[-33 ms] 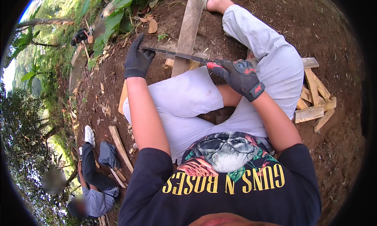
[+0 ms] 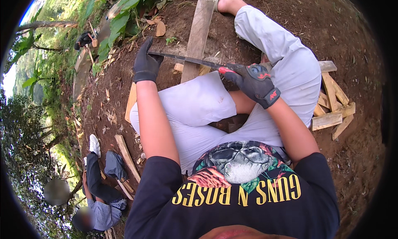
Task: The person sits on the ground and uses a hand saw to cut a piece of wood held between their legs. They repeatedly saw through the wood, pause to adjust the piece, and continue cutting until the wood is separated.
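A long, narrow dark blade (image 2: 182, 57) with a red handle lies across the grey wooden board (image 2: 200, 29); it may be a saw or a machete, I cannot tell. My right hand (image 2: 253, 79), in a black and red glove, is closed round its handle. By the far tip is my left hand (image 2: 147, 62), gloved in black, with fingers stretched upward and the thumb beside the blade's end. Whether it touches the tip is unclear. The board runs from near my bent knee away to my bare foot (image 2: 230, 1).
Small wood offcuts (image 2: 179, 67) lie beside the board. A pile of cut wood pieces (image 2: 331, 102) sits at my right. At lower left another person (image 2: 99, 189) is near a long plank (image 2: 127, 156). Broad green leaves (image 2: 120, 27) grow at the far left.
My left hand has shifted very slightly to the right. The blade, the board and my right hand look the same.
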Motion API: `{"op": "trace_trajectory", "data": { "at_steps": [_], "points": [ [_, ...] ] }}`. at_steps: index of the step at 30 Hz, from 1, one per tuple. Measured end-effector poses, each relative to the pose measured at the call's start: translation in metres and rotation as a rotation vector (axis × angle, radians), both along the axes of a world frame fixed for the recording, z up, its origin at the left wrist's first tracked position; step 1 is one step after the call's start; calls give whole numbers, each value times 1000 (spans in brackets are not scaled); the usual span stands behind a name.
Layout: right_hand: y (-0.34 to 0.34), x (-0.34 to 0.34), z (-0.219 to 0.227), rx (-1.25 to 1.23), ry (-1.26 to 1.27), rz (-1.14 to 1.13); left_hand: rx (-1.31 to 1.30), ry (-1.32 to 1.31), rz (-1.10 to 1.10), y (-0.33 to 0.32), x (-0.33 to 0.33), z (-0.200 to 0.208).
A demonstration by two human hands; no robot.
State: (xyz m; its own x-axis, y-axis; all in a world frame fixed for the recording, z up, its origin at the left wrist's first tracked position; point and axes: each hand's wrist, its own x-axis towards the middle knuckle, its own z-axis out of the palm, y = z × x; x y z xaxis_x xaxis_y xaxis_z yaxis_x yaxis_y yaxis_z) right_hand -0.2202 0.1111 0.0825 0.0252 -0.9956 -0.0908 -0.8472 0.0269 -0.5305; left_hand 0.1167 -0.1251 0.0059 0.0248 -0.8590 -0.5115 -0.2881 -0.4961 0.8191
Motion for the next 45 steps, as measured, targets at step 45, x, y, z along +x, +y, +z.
{"op": "trace_trajectory", "data": {
  "at_steps": [45],
  "points": [
    [4, -11, 35, 304, -22, -11, -234, -1679, -1133, -8, -73, -24]
  ]
}}
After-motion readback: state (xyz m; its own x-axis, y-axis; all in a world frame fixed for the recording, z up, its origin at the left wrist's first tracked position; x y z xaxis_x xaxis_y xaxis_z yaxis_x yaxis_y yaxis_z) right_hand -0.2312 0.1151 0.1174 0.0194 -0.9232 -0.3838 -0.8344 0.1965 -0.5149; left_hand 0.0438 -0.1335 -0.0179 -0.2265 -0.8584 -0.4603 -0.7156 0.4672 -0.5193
